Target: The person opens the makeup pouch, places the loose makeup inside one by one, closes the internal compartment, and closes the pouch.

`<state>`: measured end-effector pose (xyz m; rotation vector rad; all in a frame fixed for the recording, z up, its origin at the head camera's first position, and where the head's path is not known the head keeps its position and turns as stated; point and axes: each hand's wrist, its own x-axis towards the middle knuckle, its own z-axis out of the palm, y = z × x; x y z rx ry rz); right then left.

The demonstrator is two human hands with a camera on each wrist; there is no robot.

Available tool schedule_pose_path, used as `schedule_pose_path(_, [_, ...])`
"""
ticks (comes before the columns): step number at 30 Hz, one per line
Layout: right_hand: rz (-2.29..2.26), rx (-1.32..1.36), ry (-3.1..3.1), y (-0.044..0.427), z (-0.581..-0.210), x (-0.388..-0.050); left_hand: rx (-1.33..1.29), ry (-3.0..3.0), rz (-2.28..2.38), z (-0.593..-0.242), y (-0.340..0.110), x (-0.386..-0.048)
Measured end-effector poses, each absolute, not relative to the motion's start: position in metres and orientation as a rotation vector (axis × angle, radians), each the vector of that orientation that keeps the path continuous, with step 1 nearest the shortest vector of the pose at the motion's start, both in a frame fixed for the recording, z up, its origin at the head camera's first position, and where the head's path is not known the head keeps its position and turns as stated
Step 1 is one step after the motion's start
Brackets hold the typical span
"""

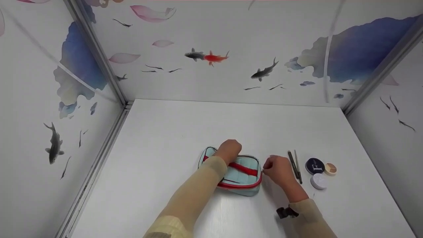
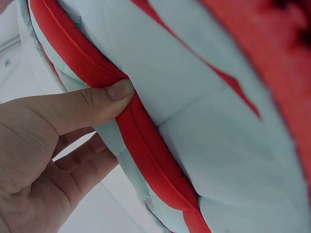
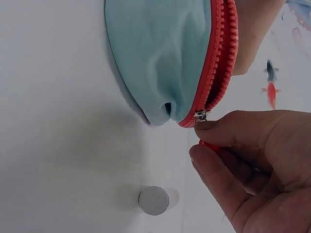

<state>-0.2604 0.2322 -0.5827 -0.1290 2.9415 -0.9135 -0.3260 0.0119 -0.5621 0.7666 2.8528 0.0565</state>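
A light blue cosmetic bag (image 1: 248,191) with red trim lies on the table in front of me. My left hand (image 1: 229,151) reaches over its top. In the left wrist view, the left thumb (image 2: 109,97) presses on the red strap (image 2: 150,160), with the fingers partly hidden beyond it. At the bag's right end, my right hand (image 1: 277,168) pinches the red zipper pull (image 3: 208,145) between thumb and fingers. The metal slider (image 3: 200,115) sits at the bag's corner, and the red zipper teeth (image 3: 214,73) stand apart beside it.
Right of the right hand lie two slim makeup pencils (image 1: 293,165). Beyond them are a dark-lidded round compact (image 1: 315,166), a small round palette (image 1: 330,169) and a white round jar (image 1: 318,181). Printed panels (image 1: 231,82) border the white table (image 1: 158,132).
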Motion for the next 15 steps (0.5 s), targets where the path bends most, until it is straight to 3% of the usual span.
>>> schedule_pose_path(15, [-0.784,-0.278,2.956,0.231,-0.579,-0.28,0.745,2.868,0.11,-0.563,0.01,-0.324])
